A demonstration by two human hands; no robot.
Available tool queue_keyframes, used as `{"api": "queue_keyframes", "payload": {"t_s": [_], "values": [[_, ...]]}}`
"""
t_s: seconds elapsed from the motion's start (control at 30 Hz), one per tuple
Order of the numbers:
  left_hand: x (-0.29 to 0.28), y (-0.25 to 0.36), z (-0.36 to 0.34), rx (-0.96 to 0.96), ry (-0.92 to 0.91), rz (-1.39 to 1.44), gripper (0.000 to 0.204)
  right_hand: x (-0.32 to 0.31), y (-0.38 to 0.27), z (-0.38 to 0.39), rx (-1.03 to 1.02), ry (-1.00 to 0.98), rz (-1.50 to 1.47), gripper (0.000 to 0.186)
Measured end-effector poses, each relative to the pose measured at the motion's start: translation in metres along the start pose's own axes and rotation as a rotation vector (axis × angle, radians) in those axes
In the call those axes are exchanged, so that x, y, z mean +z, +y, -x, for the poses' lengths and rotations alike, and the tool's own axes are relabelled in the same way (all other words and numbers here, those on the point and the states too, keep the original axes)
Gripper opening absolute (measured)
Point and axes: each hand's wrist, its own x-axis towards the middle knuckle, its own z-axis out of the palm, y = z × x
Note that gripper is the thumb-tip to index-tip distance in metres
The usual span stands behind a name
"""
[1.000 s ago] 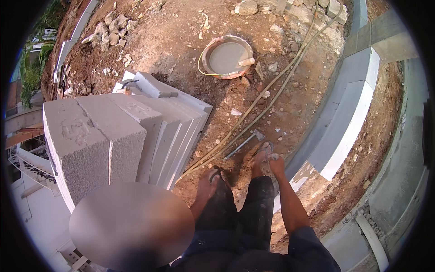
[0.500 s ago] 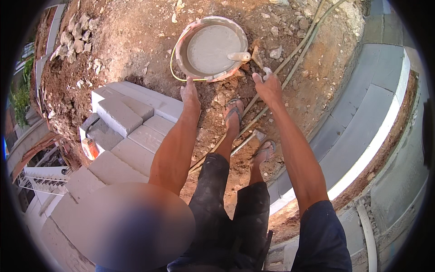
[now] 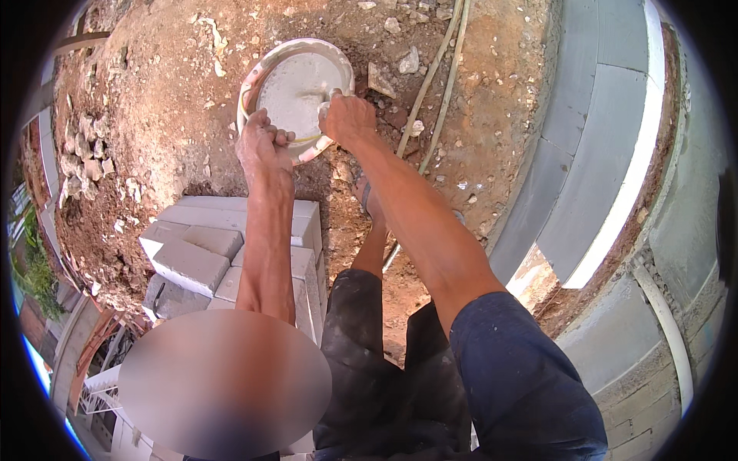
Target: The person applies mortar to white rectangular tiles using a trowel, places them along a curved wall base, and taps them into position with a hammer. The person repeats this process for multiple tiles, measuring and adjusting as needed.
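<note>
A round, pale-rimmed bucket (image 3: 344,63) of wet grey mortar (image 3: 296,84) stands on the ground ahead of me. My left hand (image 3: 264,144) is at its near left rim, fingers curled over the edge where a thin yellow-green handle (image 3: 309,139) runs. My right hand (image 3: 350,121) is closed over the near right side of the bucket, around the pale handle (image 3: 336,93) of a tool. Only the end of that handle shows above my fist; the rest of the tool is hidden, so its kind cannot be told.
Pale rectangular blocks (image 3: 196,257) are stacked at the left, close to my left forearm. Two hoses (image 3: 432,84) run along the dirt right of the bucket. Grey slabs with a white edge (image 3: 588,165) curve along the right. Loose stones (image 3: 84,157) lie at far left.
Both hands have moved forward onto the bucket. My right hand has closed around the tool handle that rested at the rim. The view has shifted, so the bucket appears further left.
</note>
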Motion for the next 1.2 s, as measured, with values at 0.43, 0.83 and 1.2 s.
{"api": "queue_keyframes", "payload": {"t_s": [0.43,0.83,1.2], "values": [[0.056,0.015,0.177,-0.059,-0.22,-0.414,0.021,-0.094,0.076,0.218,0.363,0.017,-0.279,0.063],[0.081,-0.15,0.244,0.001,-0.819,-1.086,0.02,-0.043,0.237,0.277,0.87,0.163,-0.494,0.066],[0.1,-0.262,0.249,0.047,-0.982,-1.178,0.031,-0.027,0.302,0.347,0.823,-0.09,-0.425,0.062]]}}
